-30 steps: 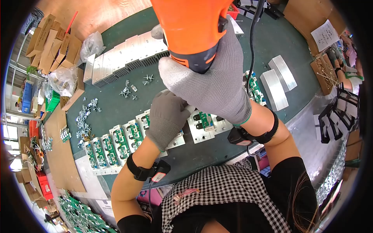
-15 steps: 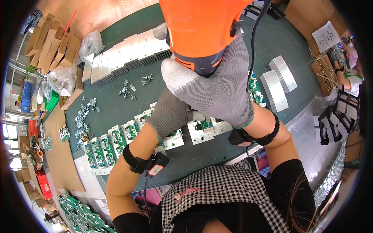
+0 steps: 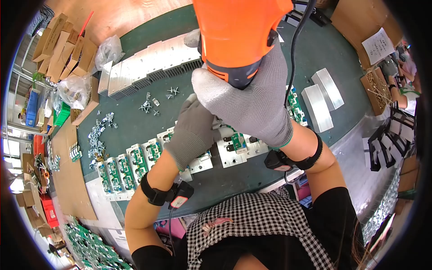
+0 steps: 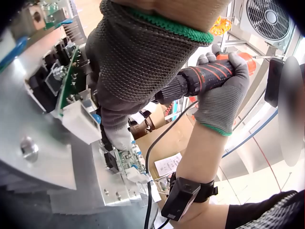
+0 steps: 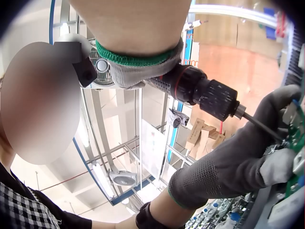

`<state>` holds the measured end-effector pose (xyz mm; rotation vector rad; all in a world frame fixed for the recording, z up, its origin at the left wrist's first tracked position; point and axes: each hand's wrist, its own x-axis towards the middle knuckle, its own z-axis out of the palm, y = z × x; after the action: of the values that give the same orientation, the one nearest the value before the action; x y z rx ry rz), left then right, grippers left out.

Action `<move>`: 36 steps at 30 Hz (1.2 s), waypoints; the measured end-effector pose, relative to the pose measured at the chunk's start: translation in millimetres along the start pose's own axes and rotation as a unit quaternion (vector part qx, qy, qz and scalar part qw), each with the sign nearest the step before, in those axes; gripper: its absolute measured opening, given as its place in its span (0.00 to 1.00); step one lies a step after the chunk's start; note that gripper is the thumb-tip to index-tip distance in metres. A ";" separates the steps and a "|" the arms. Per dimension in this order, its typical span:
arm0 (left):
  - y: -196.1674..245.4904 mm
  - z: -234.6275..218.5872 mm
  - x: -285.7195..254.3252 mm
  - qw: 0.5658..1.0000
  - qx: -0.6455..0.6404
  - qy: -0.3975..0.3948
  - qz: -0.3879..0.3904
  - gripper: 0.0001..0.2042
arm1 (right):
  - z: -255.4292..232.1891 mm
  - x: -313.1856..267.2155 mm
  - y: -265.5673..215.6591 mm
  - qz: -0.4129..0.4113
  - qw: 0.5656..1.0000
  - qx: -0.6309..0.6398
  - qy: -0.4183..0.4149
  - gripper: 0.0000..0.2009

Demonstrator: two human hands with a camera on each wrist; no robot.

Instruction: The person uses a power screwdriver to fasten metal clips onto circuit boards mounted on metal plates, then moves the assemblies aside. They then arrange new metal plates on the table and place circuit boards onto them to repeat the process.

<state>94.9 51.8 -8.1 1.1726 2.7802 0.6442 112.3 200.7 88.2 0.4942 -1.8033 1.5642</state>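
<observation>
In the head view my gloved right hand [image 3: 252, 105] grips an orange and black power drill [image 3: 238, 38], held bit down. The right wrist view shows its long thin bit [image 5: 263, 126] reaching down to a green circuit board [image 5: 296, 131]. My gloved left hand [image 3: 191, 130] is low over the row of boards. Its thumb and fingers curl about that board on both sides of the bit tip, as the left hand [image 5: 224, 174] shows in the right wrist view. The small part under the bit is hidden. Boards lie on silver heatsinks [image 4: 43, 148].
More heatsinks with boards [image 3: 126, 173] line the front left. Finned heatsinks [image 3: 153, 60] stand in a row at the back; two metal blocks [image 3: 317, 108] lie at right. Loose clips [image 3: 96, 139] are scattered on the left. The drill's black cable [image 3: 294, 58] hangs beside my right hand.
The drill and right hand have shifted slightly right. My left hand dipped with its fingers mostly hidden half a second ago; now its fingers reach forward again, with the thumb out to the right.
</observation>
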 end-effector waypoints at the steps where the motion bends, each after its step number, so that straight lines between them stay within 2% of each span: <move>1: 3.1 -2.6 -1.9 0.999 0.011 -0.006 -0.053 0.19 | -1.0 0.2 3.0 -0.024 0.999 -0.022 0.000 0.20; 4: 8.5 -2.7 -9.4 0.997 -0.023 0.047 -0.058 0.13 | 6.3 1.3 19.6 -0.081 0.996 -0.004 0.022 0.26; 7: 11.3 -0.6 -6.3 0.993 -0.042 0.037 -0.102 0.10 | 17.7 5.5 40.5 -0.137 0.988 0.039 0.051 0.30; 10: 9.3 1.9 -5.4 0.992 -0.059 0.046 -0.104 0.10 | 16.5 3.1 29.7 -0.100 0.992 0.050 0.054 0.30; 14: 7.4 0.3 -5.4 0.991 -0.083 0.043 -0.095 0.09 | 3.9 0.8 1.6 0.010 0.999 0.047 0.010 0.19; 18: 11.5 -3.9 -5.3 0.992 -0.052 0.016 -0.112 0.08 | -0.7 -0.1 8.6 -0.068 0.995 -0.069 -0.008 0.17; 22: 11.6 -3.6 -6.6 0.992 -0.075 0.054 -0.088 0.06 | 2.4 -6.3 4.6 -0.023 0.999 0.025 0.010 0.16; 25: 11.9 -3.3 -7.6 0.992 -0.073 0.070 -0.081 0.06 | -1.7 -7.6 1.4 0.022 1.000 0.008 -0.002 0.17; 28: 10.9 -2.1 -9.2 0.993 -0.041 0.076 -0.078 0.07 | -2.1 0.5 1.8 -0.004 0.999 -0.024 -0.032 0.19; 29: 9.5 -4.4 -10.0 0.994 -0.029 0.076 -0.074 0.07 | -0.9 3.7 -1.4 -0.004 1.000 0.002 -0.029 0.20; 30: 5.4 -18.0 -10.3 0.996 -0.061 0.017 -0.067 0.08 | 0.3 6.8 -4.4 -0.003 0.999 0.028 -0.026 0.20; 33: -48.0 -51.8 -14.5 0.988 -0.125 0.056 -0.076 0.10 | -5.0 12.7 -19.9 0.003 0.994 0.109 -0.015 0.22; 34: -68.6 -61.0 -16.5 0.995 0.010 0.035 -0.088 0.09 | -8.3 14.3 -25.9 0.006 0.991 0.136 -0.011 0.23; 35: -87.7 -65.6 -20.0 0.985 0.143 0.014 -0.098 0.09 | -10.4 16.7 -35.1 -0.006 0.989 0.146 -0.026 0.23; 36: -105.2 -62.5 -24.2 0.971 0.218 -0.005 -0.100 0.09 | -12.6 19.7 -43.3 -0.020 0.987 0.156 -0.041 0.23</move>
<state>28.2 -52.8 4.4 0.9150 3.0690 0.0052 131.3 207.1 133.1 0.7461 -1.6027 1.8314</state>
